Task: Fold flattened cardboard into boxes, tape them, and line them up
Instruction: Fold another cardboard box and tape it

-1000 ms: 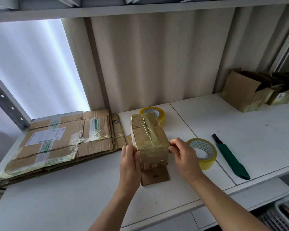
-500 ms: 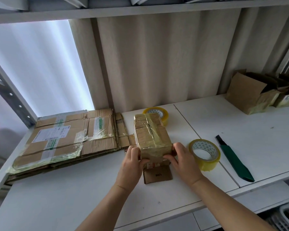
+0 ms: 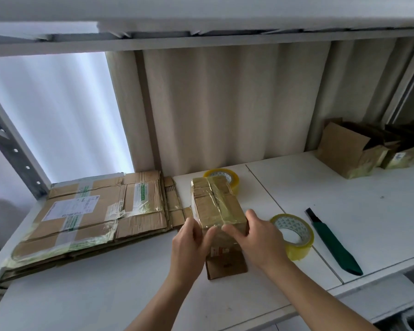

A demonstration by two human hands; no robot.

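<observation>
Small cardboard box stands on the white shelf, long side running away from the person. Brown board, heavily wrapped in glossy yellowish clear tape; a band of tape runs lengthwise over the top and wrinkles at the far end. Near end face carries a small red-and-white label, partly covered by fingers. One brown bottom flap lies unfolded flat on the shelf, pointing toward the person, with a small dark print on it.

Left hand grips the near left corner, thumb on the near face, fingers curled against the left side. Right hand grips the near right corner, index finger laid across the near top edge, other fingers wrapped on the right side. The fingertips of both hands nearly meet on the near face.

Just right of the right hand: a roll of yellowish tape lying flat; beyond it a green cutter. A second tape roll touches the box's far end. Left of the left hand: a stack of flattened cardboard with labels and old tape. Far right, well apart: finished boxes with open flaps.
</observation>
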